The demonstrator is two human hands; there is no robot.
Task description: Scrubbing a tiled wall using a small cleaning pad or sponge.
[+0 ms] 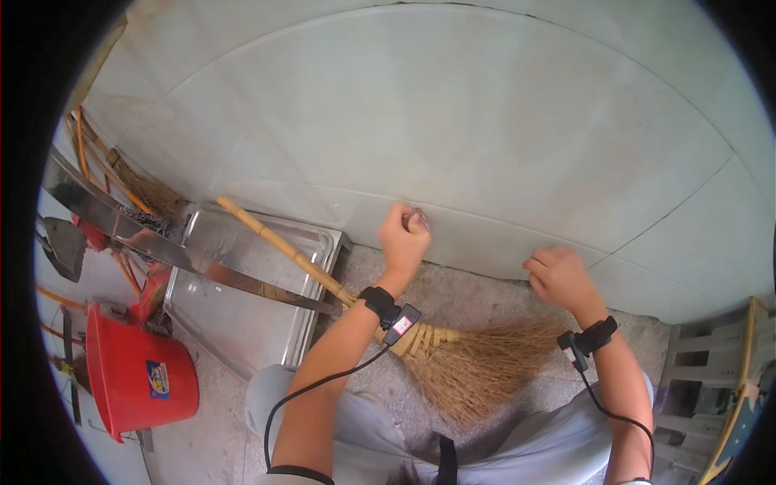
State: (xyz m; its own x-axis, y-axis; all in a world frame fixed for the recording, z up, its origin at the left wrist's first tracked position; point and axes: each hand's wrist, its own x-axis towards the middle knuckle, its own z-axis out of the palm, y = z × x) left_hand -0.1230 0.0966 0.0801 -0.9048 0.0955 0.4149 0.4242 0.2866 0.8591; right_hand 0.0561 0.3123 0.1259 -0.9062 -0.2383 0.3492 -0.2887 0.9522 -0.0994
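My left hand [403,242] is raised by the tiled wall [461,121], its fingers closed around a small crumpled brownish item [418,218], most of it hidden; what it is made of I cannot make out. Close to the foot of the wall is my right hand [561,279], fingers curled in; whether anything is pinched there does not show. Between my knees lies a straw broom [479,370]. Its bamboo handle [273,236] slants up to the left, passing behind my left wrist.
A metal tray [254,315] rests at the left, under the bamboo handle. Beyond it stands a red plastic bucket [142,370] with a label. Another broom [142,182] and a dustpan [63,245] are at far left. Grey plastic crates [691,382] stand at the right.
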